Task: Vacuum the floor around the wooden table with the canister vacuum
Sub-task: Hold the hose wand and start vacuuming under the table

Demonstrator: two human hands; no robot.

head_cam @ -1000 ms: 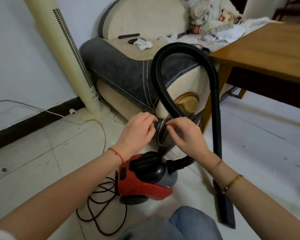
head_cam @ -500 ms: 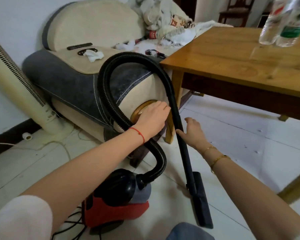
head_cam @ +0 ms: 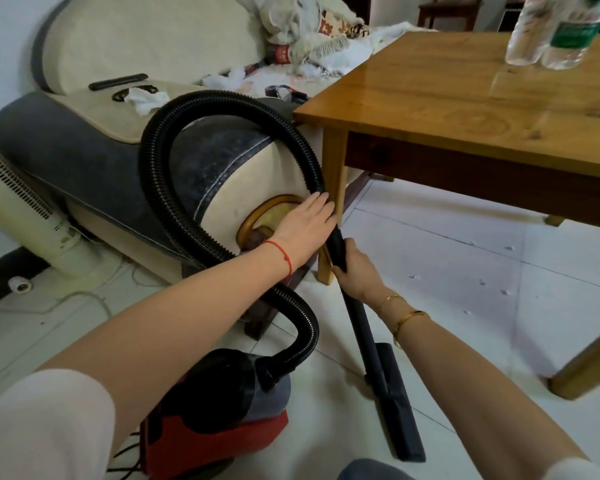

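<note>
Risk: the looped hose (head_cam: 174,188) could snag the leg of the desk (head_cam: 331,216) and tip the canister vacuum (head_cam: 222,410) when I pull the wand (head_cam: 355,317). My right hand (head_cam: 355,271) grips the wand below the hose joint. My left hand (head_cam: 303,225) rests flat, fingers straight, against the wand's top. The canister sits on the floor (head_cam: 447,271) under my left forearm; the floor nozzle (head_cam: 397,403) lies beside my right forearm.
</note>
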